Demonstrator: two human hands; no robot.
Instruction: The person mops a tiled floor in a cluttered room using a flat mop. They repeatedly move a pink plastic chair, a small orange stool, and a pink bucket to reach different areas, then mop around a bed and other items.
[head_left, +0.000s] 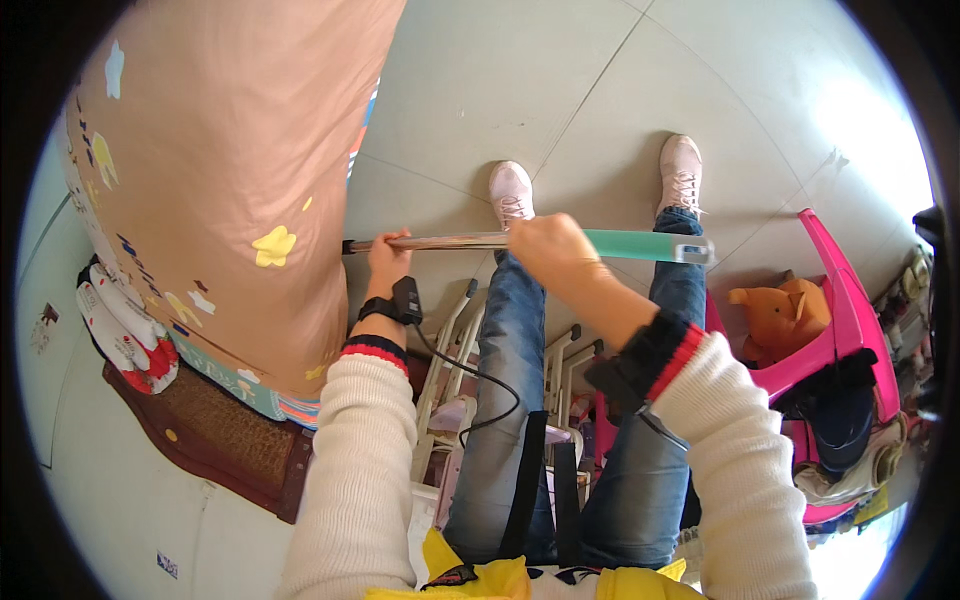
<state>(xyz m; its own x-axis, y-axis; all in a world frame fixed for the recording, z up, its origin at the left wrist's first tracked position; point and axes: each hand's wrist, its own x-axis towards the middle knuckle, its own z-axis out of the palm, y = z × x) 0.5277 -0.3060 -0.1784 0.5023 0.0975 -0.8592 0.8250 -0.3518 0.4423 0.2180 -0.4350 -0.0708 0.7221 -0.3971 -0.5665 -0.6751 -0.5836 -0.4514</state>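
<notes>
A shiny metal pole with a green plastic handle lies level across my legs, above the floor. My left hand is closed around the metal part near its black-tipped left end. Farther right, my right hand grips it where metal meets green, its fingers turned away from view. The handle ends in a pale, clear-looking hanging loop. The pole's left tip reaches the edge of a brown patterned bedspread. A small black device with a cable is strapped to my left wrist.
A dark wooden headboard stands at the bed's lower end. Behind my legs are white-framed folding chairs. To the right, a pink plastic chair holds an orange stuffed toy, with a dark cap nearby. Pale tiles cover the floor.
</notes>
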